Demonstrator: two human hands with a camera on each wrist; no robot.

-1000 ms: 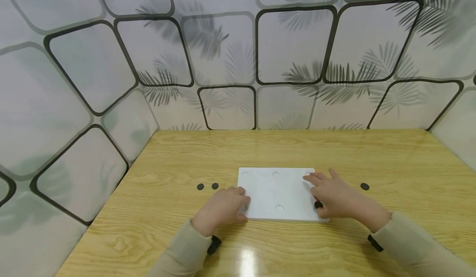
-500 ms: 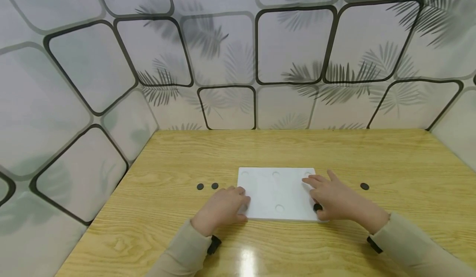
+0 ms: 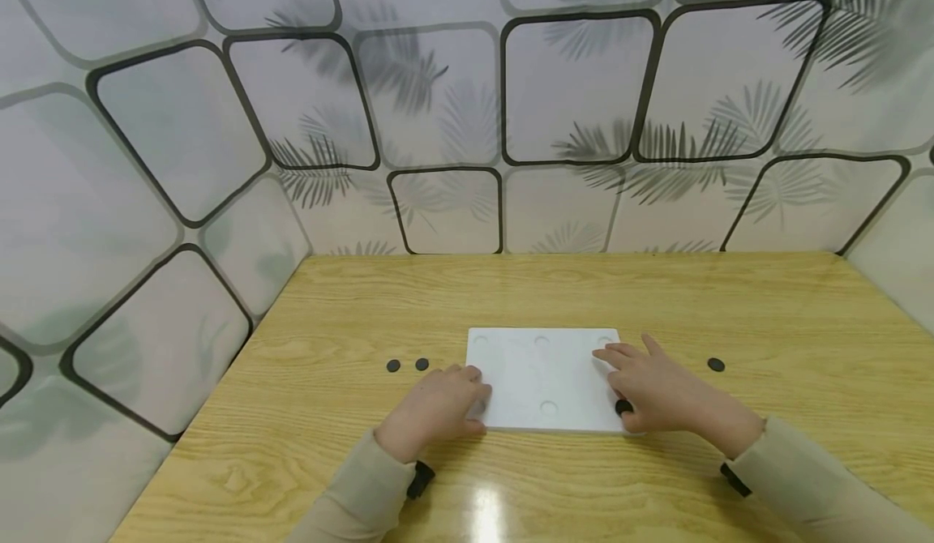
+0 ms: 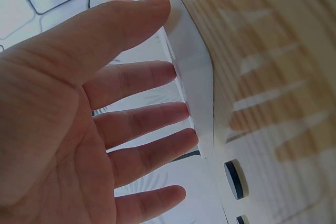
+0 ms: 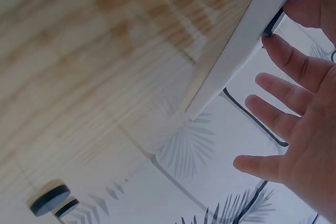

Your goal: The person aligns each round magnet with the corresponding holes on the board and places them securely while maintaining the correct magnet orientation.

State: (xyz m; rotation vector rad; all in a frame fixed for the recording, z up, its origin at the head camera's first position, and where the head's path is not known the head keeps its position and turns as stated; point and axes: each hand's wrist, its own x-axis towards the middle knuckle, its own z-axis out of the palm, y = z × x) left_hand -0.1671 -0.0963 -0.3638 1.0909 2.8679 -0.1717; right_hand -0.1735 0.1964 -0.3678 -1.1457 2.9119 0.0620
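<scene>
From where I'm standing, the work is looking barely begun. The white board [image 3: 550, 377] is lying flat on the wooden table [image 3: 467, 292], between the person's two hands. At its near right corner, the right hand [image 3: 657, 389] is pinching a black disc [image 3: 623, 407] narrowly between thumb and fingertip, right at the board's surface; whether it is sitting fully in a recess, I can't tell. The left hand [image 3: 438, 401] is gripping nothing: its fingers are spreading loosely, tips touching the board's left edge, seemingly steadying it.

Four round hollows are showing unfilled: the far left hollow [image 3: 481, 340], the far middle hollow [image 3: 541, 341], the far right hollow [image 3: 606, 339] and the near middle hollow [image 3: 549, 408]. The left hand is covering the near left corner, so I can't say what is there.

Two discs [image 3: 408, 365] are waiting just left of the board. To the right, a lone disc [image 3: 716, 365] is lying; the right wrist's view is showing a smaller disc [image 5: 66, 208] beside it. By my reckoning, most of the placing is remaining.
</scene>
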